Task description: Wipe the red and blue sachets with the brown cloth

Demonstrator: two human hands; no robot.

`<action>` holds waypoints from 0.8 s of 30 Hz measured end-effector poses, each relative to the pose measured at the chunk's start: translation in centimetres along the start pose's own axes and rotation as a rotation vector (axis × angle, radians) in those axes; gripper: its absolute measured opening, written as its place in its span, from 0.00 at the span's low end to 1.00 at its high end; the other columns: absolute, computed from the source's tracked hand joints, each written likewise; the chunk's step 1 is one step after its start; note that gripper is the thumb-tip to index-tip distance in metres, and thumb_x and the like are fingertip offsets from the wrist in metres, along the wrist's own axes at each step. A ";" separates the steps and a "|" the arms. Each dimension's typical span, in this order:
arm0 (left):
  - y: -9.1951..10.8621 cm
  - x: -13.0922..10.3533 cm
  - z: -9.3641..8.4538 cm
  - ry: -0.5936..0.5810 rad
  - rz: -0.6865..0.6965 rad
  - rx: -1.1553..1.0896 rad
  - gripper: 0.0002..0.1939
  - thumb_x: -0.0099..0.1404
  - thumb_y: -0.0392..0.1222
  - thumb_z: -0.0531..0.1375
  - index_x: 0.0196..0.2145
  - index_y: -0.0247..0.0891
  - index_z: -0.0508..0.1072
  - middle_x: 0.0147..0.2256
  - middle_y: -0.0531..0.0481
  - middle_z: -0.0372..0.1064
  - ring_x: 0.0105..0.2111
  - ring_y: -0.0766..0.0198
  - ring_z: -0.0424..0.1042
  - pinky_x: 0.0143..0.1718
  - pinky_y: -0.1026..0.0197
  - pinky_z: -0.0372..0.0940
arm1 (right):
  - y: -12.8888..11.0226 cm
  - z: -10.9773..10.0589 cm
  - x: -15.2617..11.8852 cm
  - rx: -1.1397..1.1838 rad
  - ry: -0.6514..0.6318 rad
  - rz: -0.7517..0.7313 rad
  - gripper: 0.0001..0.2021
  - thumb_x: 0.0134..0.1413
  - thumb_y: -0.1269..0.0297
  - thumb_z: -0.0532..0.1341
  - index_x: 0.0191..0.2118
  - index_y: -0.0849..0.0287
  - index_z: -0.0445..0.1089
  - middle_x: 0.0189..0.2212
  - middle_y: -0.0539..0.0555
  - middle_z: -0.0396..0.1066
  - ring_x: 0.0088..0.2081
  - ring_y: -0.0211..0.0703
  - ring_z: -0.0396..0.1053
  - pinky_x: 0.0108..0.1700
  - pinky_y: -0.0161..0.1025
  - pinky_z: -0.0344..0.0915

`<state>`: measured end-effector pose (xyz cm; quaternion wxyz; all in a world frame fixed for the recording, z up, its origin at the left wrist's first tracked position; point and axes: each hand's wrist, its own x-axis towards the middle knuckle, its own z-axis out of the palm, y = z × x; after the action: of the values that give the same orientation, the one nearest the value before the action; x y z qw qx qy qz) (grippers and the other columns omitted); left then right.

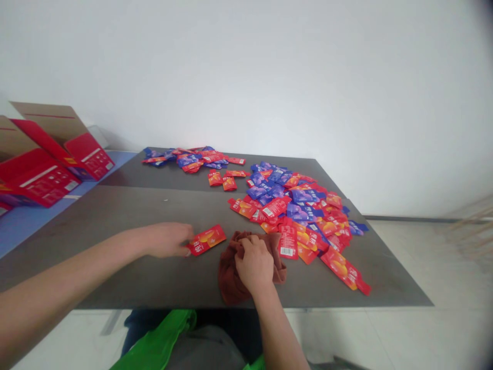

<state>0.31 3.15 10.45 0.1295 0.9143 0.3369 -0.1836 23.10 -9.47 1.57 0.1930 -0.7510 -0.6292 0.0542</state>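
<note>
My left hand (171, 239) is closed on the end of a red packet (208, 240) with orange fruit printed on it, at the table's front. My right hand (256, 261) presses on a crumpled brown cloth (231, 277), its fingers curled into the folds. Just right of the cloth, a red packet with a barcode (288, 241) lies at the edge of a large pile of red and purple packets (304, 211). One more red packet (345, 269) lies at the pile's near right corner.
A second heap of packets (190, 158) lies at the table's far side, with several loose red packets (229, 183) between. Open red cartons (42, 177) stand on a blue surface (90, 198) at the left. The grey table (127, 277) ends before a white wall.
</note>
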 end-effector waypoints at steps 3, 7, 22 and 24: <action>1.1 0.5 1.6 -0.004 -0.004 0.016 0.12 0.64 0.46 0.59 0.37 0.36 0.78 0.40 0.42 0.72 0.37 0.54 0.74 0.40 0.57 0.66 | 0.0 0.0 0.0 0.004 0.007 -0.007 0.08 0.67 0.59 0.57 0.41 0.53 0.73 0.43 0.55 0.71 0.45 0.48 0.66 0.42 0.41 0.61; 1.1 0.7 4.1 0.172 -0.058 0.051 0.13 0.66 0.45 0.56 0.39 0.35 0.75 0.40 0.41 0.70 0.39 0.53 0.73 0.41 0.55 0.66 | 0.0 0.2 0.0 0.009 0.006 -0.009 0.06 0.65 0.60 0.59 0.42 0.53 0.72 0.44 0.54 0.71 0.45 0.48 0.66 0.41 0.41 0.62; 0.9 1.6 4.8 0.228 -0.057 0.047 0.20 0.63 0.57 0.59 0.40 0.36 0.73 0.41 0.41 0.69 0.39 0.50 0.72 0.41 0.53 0.65 | -0.2 0.0 0.2 0.020 0.017 -0.006 0.06 0.64 0.59 0.59 0.40 0.53 0.72 0.44 0.54 0.71 0.45 0.48 0.66 0.40 0.40 0.63; 1.2 2.1 4.7 0.232 -0.060 0.080 0.18 0.65 0.56 0.57 0.37 0.36 0.73 0.40 0.42 0.69 0.37 0.52 0.73 0.39 0.54 0.65 | -0.3 0.0 0.2 0.024 0.014 0.001 0.08 0.66 0.58 0.58 0.40 0.53 0.72 0.44 0.54 0.71 0.44 0.49 0.66 0.40 0.40 0.64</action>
<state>1.46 1.77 5.45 0.0477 0.9234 0.3693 -0.0936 22.90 -9.23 1.66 0.2064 -0.7492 -0.6268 0.0566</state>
